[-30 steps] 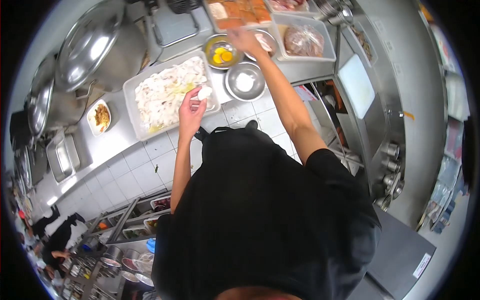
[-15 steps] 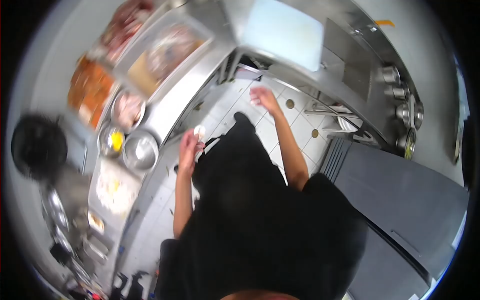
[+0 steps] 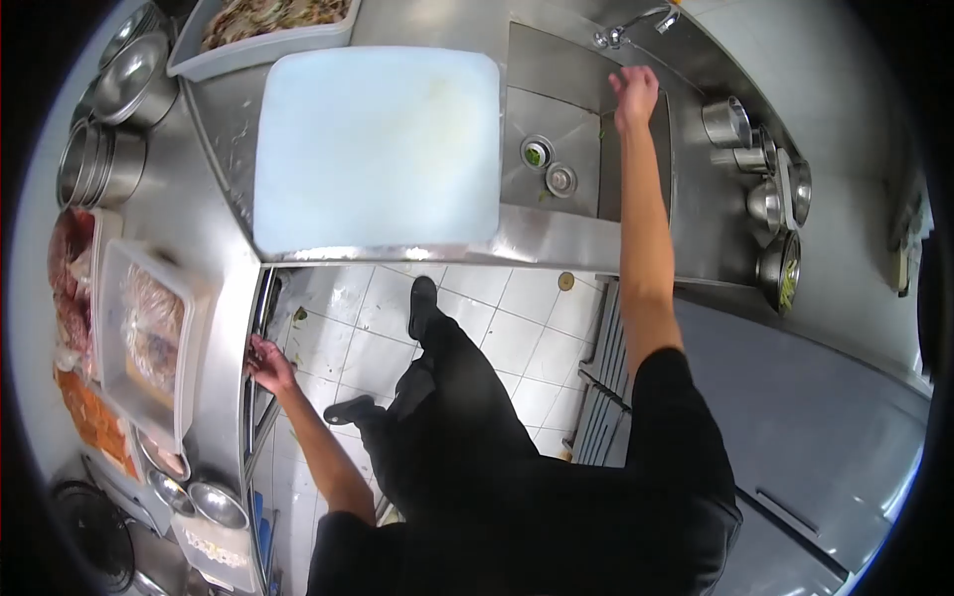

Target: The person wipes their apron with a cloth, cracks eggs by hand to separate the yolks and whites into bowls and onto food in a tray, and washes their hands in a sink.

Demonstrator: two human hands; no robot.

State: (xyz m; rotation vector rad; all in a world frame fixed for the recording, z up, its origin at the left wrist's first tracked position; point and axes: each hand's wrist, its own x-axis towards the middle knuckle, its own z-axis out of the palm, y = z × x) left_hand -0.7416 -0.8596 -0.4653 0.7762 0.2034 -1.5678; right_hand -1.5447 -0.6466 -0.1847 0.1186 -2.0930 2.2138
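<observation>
My right hand (image 3: 636,96) reaches over the right part of the steel sink (image 3: 561,109), below the tap (image 3: 636,30). Its fingers are slightly bent and apart, with nothing in them, and it does not touch the tap. My left hand (image 3: 270,366) hangs low by the edge of the left steel counter (image 3: 224,328). Its fingers are loosely curled and apart, and I see nothing held in them. A large pale blue cutting board (image 3: 378,149) lies in front of me, left of the sink.
On the left counter stand a plastic tub (image 3: 184,397) with a bagged item, a metal bowl (image 3: 219,505) and stacked steel pots (image 3: 109,164). A tray of food (image 3: 268,62) sits behind the board. Steel pots (image 3: 727,122) line the right; a grey fridge (image 3: 785,417) stands nearby.
I have turned and stepped up to the sink and board. My right hand has stretched forward over the sink. The small white thing at my left hand is no longer visible.
</observation>
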